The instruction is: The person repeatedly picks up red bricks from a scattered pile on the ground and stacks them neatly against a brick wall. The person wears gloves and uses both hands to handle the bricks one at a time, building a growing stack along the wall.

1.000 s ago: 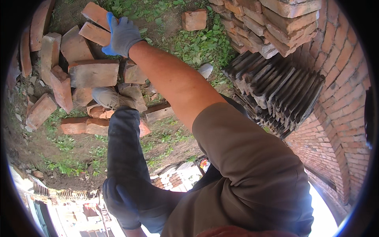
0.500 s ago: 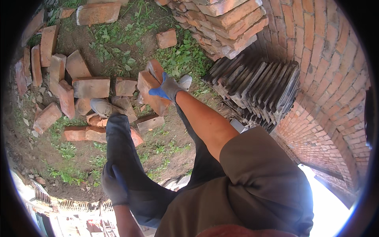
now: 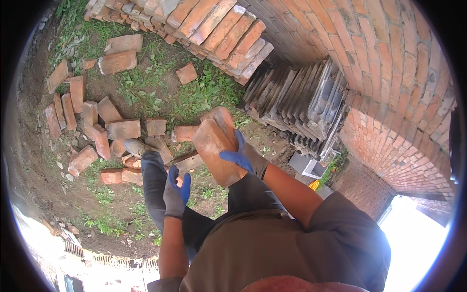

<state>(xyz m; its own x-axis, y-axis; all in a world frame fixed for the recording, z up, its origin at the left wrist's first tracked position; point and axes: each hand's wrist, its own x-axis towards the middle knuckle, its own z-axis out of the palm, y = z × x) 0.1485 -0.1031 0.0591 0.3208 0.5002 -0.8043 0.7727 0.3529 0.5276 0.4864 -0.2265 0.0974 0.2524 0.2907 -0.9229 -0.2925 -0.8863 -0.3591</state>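
My right hand (image 3: 244, 156), in a grey glove with blue fingers, grips two reddish bricks. The nearer brick (image 3: 213, 148) shows its broad face, and another brick (image 3: 219, 118) sits just behind it. They are held up off the ground in front of my right leg. My left hand (image 3: 176, 193), gloved the same way, is raised in front of my left leg with fingers apart and nothing in it. Below and beyond the hands, several loose bricks (image 3: 123, 129) lie around my left shoe (image 3: 138, 148).
A neat brick stack (image 3: 228, 36) stands at the far side by the brick wall (image 3: 384, 73). Nearer along the wall are stacked dark roof tiles (image 3: 296, 100). A single brick piece (image 3: 187, 73) lies on the weedy ground. Something yellow (image 3: 314, 185) is at the right.
I have straightened up, and my right hand has lifted the two bricks off the ground toward my body. My left hand has come up from beside my left leg, fingers spread.
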